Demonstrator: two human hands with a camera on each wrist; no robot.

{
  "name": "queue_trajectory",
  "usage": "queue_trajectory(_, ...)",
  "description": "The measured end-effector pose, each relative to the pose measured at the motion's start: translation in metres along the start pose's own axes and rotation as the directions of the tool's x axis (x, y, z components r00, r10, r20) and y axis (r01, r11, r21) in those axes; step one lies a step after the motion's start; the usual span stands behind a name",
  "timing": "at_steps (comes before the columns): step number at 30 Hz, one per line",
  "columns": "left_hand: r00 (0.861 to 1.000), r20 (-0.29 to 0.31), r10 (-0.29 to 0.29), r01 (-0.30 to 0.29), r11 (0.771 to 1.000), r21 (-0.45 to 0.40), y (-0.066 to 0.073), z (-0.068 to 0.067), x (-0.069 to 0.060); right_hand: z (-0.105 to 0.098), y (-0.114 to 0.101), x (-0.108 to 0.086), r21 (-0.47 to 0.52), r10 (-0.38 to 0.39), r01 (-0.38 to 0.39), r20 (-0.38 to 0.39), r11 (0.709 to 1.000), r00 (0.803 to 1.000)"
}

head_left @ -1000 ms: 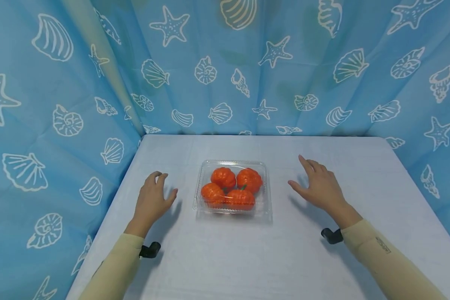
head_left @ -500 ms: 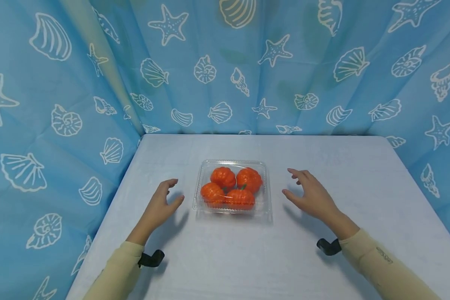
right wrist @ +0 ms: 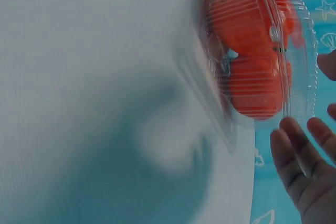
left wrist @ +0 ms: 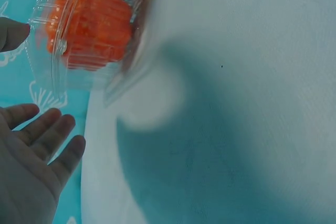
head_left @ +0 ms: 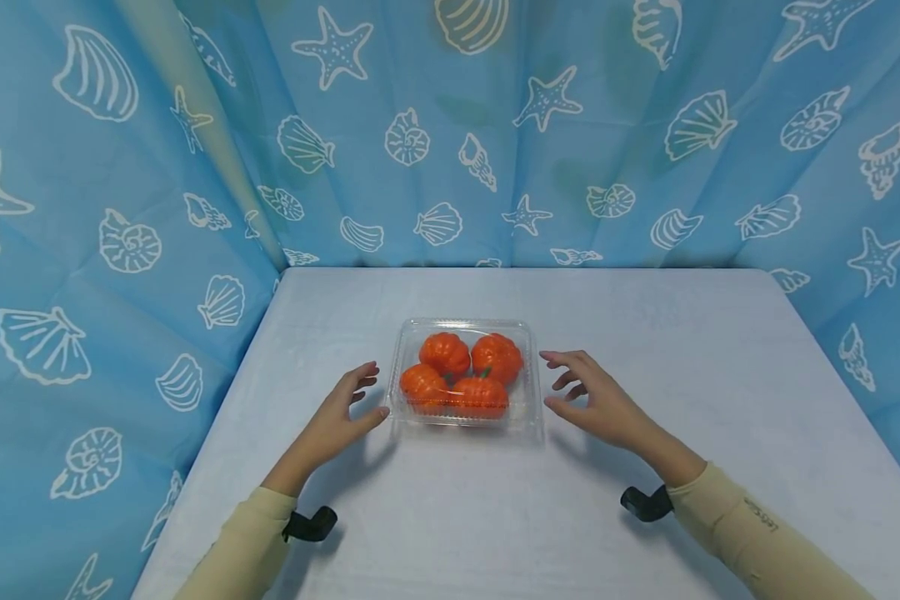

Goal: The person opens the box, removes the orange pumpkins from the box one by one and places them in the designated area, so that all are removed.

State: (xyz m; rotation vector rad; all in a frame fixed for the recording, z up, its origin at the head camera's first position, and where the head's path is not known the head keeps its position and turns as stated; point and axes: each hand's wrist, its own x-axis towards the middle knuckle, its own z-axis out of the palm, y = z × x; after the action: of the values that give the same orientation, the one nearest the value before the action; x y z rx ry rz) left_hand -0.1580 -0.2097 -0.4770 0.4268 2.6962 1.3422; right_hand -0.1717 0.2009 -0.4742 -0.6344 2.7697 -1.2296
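A clear plastic clamshell box (head_left: 523, 402) sits closed on the table, with several small orange pumpkins (head_left: 444, 355) inside. On its left is my left hand (head_left: 337, 427), fingers loosely bent and thumb apart; the thumb tip is at the box's near left corner, and whether it touches I cannot tell. My right hand (head_left: 596, 404) hovers just off the right side, fingers spread and holding nothing. In the left wrist view the palm (left wrist: 26, 171) faces the box. The right wrist view shows the fingertips (right wrist: 287, 124) close to the box's end.
The white-covered table (head_left: 465, 517) extends around the box on all sides. A blue curtain (head_left: 450, 125) with shells and starfish hangs behind it and along the left. Black wrist cameras (head_left: 311, 523) stick out below both hands.
Both hands have moved inward, the left rightward and the right leftward, narrowing their gaps to the box. The box and pumpkins have stayed in place.
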Motion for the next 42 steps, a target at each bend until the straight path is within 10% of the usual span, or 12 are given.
queue_trajectory(11, 0.998, 0.063, -0.017, 0.020, 0.999, -0.042, 0.004, 0.009, 0.004, 0.013, -0.001, -0.001, 0.180, -0.061, 0.040, 0.116, 0.983, 0.991)
queue_trajectory(42, 0.989, 0.139, -0.056, 0.078, 0.984, -0.161, -0.003, 0.034, 0.006, 0.030, -0.007, 0.007, 0.077, -0.080, 0.074, 0.071, 0.994, 0.994)
